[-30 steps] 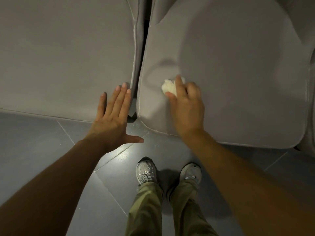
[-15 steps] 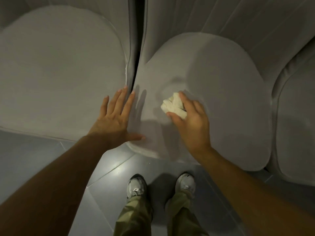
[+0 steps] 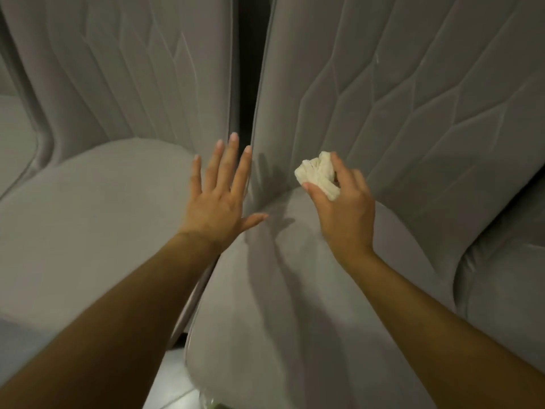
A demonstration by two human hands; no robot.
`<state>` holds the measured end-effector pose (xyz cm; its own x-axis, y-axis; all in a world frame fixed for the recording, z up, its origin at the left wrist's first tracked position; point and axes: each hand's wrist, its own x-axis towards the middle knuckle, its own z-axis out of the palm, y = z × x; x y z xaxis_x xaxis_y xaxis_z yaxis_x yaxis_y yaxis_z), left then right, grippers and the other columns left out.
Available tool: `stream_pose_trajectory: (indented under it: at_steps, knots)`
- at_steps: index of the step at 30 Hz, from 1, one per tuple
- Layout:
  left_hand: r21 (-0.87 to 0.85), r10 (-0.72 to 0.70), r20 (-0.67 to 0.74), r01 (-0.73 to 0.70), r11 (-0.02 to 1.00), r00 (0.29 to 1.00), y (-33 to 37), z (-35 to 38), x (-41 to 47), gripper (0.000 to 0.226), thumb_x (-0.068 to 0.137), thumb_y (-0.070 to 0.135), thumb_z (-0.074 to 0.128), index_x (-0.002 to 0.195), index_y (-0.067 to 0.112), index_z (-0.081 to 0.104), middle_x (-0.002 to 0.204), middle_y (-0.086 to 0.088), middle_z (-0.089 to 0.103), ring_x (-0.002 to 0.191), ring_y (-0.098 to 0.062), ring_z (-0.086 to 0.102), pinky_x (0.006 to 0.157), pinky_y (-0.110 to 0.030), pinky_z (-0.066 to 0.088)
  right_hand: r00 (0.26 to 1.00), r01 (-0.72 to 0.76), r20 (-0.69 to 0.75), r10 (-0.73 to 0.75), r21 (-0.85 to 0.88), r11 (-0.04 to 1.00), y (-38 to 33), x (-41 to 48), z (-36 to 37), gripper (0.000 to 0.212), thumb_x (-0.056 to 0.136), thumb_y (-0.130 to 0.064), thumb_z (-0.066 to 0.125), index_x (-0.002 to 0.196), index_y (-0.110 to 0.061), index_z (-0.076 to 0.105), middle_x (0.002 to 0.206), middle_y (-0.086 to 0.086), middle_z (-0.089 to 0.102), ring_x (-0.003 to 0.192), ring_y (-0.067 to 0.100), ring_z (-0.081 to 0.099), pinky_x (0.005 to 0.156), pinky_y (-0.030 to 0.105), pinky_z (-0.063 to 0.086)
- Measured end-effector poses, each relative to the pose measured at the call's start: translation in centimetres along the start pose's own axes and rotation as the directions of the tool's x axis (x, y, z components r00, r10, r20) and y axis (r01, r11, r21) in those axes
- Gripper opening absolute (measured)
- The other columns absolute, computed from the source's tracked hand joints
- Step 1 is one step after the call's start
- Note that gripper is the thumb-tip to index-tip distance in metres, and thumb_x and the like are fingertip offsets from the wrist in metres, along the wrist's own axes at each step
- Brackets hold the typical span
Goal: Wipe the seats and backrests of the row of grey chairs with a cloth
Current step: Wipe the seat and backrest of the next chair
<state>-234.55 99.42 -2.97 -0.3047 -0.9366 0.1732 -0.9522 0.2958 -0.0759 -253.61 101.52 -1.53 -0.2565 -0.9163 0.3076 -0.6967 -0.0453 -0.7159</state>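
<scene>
Grey padded chairs stand side by side. The middle chair's seat [image 3: 295, 305] fills the lower centre, and its quilted backrest [image 3: 398, 93] rises behind it. My right hand [image 3: 345, 211] grips a crumpled white cloth [image 3: 317, 175] where that seat meets the backrest, near the chair's left edge. My left hand [image 3: 221, 196] is spread with straight fingers over the gap between this chair and the left chair's seat [image 3: 97, 219]. Whether it touches the fabric I cannot tell.
The left chair's quilted backrest [image 3: 132, 69] stands at upper left. A dark gap [image 3: 247, 69] separates the two backrests. A third chair's seat [image 3: 507, 290] shows at right. Pale floor tile [image 3: 174, 391] shows at the bottom between the seats.
My view has tilted up from the floor and seat front to the backrests. My right hand has carried the cloth from the seat's front area to its back edge; the left hand followed forward.
</scene>
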Motion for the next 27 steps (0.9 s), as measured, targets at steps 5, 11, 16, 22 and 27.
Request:
stream_pose_trajectory:
  at_steps: [5,11,16,22,27]
  knots:
    - [0.016,-0.026,-0.094,0.028,0.999,0.995,0.2,2.9,5.4,0.107,0.079,0.077,0.025,0.126,0.018,-0.051,0.134,-0.003,-0.055,0.126,-0.022,-0.047,0.106,-0.045,-0.025,0.991,0.074,-0.116,-0.065,0.077,0.994,1.7,3.8,3.5,0.057,0.085,-0.029,0.065,0.136,-0.018,0.044,0.111,0.005,0.054,0.099,0.018,0.055,0.08,0.022,0.043]
    - [-0.091,-0.063,-0.267,0.04,0.995,0.962,1.8,7.5,9.5,0.115,0.082,0.073,0.039,0.127,0.016,-0.051,0.134,0.001,-0.054,0.128,-0.017,-0.045,0.108,-0.042,-0.026,0.948,0.22,-0.25,-0.195,0.075,0.973,4.2,6.9,5.3,0.052,0.086,-0.024,0.065,0.134,-0.013,0.047,0.108,0.01,0.055,0.096,0.022,0.057,0.084,0.036,0.048]
    - [-0.078,0.021,-0.421,-0.059,0.995,0.907,1.2,9.5,10.3,0.118,0.078,0.068,0.051,0.141,0.013,-0.033,0.154,-0.009,-0.026,0.142,-0.02,-0.025,0.112,-0.043,-0.019,0.837,0.405,-0.416,-0.354,0.038,0.914,3.5,9.2,5.9,0.052,0.084,-0.02,0.067,0.131,-0.005,0.049,0.105,0.013,0.058,0.089,0.017,0.057,0.074,0.015,0.041]
    - [-0.101,0.059,-0.526,-0.132,0.986,0.849,0.9,10.8,10.2,0.114,0.075,0.067,0.054,0.145,-0.002,-0.004,0.155,-0.025,0.004,0.143,-0.032,-0.002,0.115,-0.041,-0.012,0.773,0.504,-0.438,-0.458,-0.014,0.863,2.8,10.6,8.0,0.048,0.084,-0.024,0.065,0.128,-0.009,0.053,0.103,0.009,0.06,0.091,0.023,0.056,0.074,0.028,0.049]
    - [-0.109,0.069,-0.537,-0.15,0.983,0.841,0.8,11.2,10.5,0.111,0.077,0.07,0.047,0.145,-0.005,0.0,0.154,-0.028,0.006,0.143,-0.034,0.0,0.115,-0.042,-0.01,0.789,0.506,-0.371,-0.489,-0.058,0.86,6.7,7.6,11.6,0.044,0.082,-0.019,0.066,0.124,-0.009,0.057,0.091,0.011,0.064,0.08,0.029,0.056,0.072,0.033,0.044]
